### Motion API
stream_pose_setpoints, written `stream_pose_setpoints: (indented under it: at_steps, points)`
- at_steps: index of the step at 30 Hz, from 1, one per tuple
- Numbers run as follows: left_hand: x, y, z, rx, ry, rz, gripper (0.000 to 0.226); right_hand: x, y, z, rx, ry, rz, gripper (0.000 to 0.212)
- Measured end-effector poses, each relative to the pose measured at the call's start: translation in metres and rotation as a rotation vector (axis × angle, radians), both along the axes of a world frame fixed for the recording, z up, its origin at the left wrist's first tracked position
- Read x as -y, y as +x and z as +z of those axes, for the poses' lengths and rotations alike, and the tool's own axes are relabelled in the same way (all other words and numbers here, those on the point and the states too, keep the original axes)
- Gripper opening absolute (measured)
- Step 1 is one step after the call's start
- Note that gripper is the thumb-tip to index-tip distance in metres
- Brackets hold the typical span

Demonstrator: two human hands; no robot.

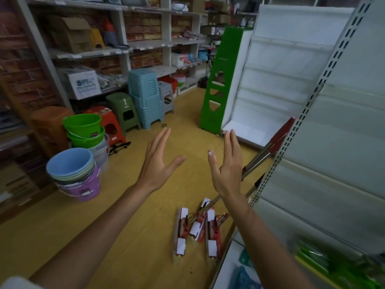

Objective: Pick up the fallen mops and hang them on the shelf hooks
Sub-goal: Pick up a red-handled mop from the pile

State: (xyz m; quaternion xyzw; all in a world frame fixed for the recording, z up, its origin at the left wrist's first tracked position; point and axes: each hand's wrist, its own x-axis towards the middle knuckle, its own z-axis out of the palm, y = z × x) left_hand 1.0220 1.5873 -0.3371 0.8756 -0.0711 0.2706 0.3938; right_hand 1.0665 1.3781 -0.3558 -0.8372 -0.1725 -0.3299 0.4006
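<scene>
Hovering empty, left hand [155, 161] and right hand [226, 167] are spread flat above the mops [198, 228] by the shelf [325, 155]; grabbing one handle could drag the tangled others.

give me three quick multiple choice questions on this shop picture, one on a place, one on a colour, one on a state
1. Where do the mop heads lie?
A) on the floor beside the shelf
B) on a hook
C) inside a bucket

2. What colour is the top bucket of the stack nearest the camera?
A) red
B) blue
C) yellow

3. How are the left hand and right hand?
A) both grip a mop
B) one grips a bucket
C) both open, holding nothing

Answers:
1 A, they rest on the yellow floor by the shelf foot.
2 B, its rim and inside show blue.
3 C, the fingers are straight and touch nothing.
</scene>
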Motion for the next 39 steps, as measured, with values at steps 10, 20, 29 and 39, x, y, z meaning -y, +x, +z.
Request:
stream_pose_setpoints:
  at_steps: [10,20,29,39]
  points:
    - [0.037,0.157,-0.039,-0.114,-0.029,-0.208,0.090,0.015,0.122,-0.055,-0.161,0.015,-0.197,0.073]
    - [0.095,0.281,-0.138,-0.295,-0.054,-0.410,0.088,0.057,0.195,-0.147,-0.314,-0.007,-0.368,0.080]
    - [0.139,0.335,-0.285,-0.462,-0.032,-0.594,0.079,0.077,0.217,-0.273,-0.434,-0.024,-0.568,0.075]
    - [0.160,0.352,-0.400,-0.569,-0.018,-0.714,0.068,0.077,0.235,-0.347,-0.472,0.231,-0.780,0.077]
